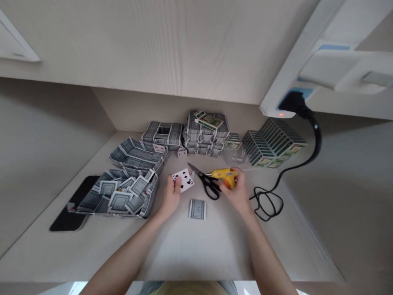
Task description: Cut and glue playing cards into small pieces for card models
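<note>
Between the thumb and fingers of my left hand (172, 194) is a playing card (186, 179), a six of spades with its face up. My right hand (238, 191) is wrapped round a yellow glue gun (224, 173), whose nozzle points left toward the card. Black-handled scissors (211, 191) lie on the table between my hands, their blades pointing up and left. Nearer to me, a patterned card or small stack (197, 209) lies face down. Behind my left hand, a white card piece (182, 151) leans near the card-covered boxes.
Open card-built trays (135, 153) stand at the left, the front one (147, 205) holding loose cards above a black phone (68, 221). Card-covered boxes (205, 137) and card packs (260, 147) stand behind. A black cable (284, 169) coils at the right.
</note>
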Tool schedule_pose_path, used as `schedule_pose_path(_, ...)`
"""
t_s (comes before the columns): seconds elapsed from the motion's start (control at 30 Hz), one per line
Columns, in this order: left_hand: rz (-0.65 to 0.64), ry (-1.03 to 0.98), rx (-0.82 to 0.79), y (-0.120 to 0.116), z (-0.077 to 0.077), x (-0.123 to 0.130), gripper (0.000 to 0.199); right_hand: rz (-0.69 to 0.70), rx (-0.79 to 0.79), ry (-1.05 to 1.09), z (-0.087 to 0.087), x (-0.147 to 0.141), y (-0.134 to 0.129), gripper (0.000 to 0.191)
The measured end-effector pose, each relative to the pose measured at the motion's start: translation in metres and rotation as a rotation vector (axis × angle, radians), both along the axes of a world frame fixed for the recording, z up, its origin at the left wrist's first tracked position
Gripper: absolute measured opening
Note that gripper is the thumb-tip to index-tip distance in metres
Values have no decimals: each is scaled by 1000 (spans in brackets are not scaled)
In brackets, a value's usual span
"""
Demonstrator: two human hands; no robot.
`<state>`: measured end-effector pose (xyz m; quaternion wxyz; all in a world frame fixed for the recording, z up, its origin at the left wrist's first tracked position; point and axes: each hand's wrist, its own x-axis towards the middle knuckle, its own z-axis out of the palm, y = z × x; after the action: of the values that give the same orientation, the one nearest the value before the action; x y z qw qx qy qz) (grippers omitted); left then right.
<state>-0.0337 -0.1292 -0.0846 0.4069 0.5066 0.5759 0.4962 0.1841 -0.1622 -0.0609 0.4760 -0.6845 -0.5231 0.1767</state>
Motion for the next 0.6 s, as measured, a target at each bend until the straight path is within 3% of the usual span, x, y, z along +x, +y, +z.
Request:
schedule_pose_path(0.23, -117, 186, 26, -13, 11, 6, 20, 173, -4, -232, 1, -27, -6, 60)
schedule_pose_path(0.6, -168, 204, 55, -15, 12, 6, 16, 260, -17, -250, -5, -28, -8, 56)
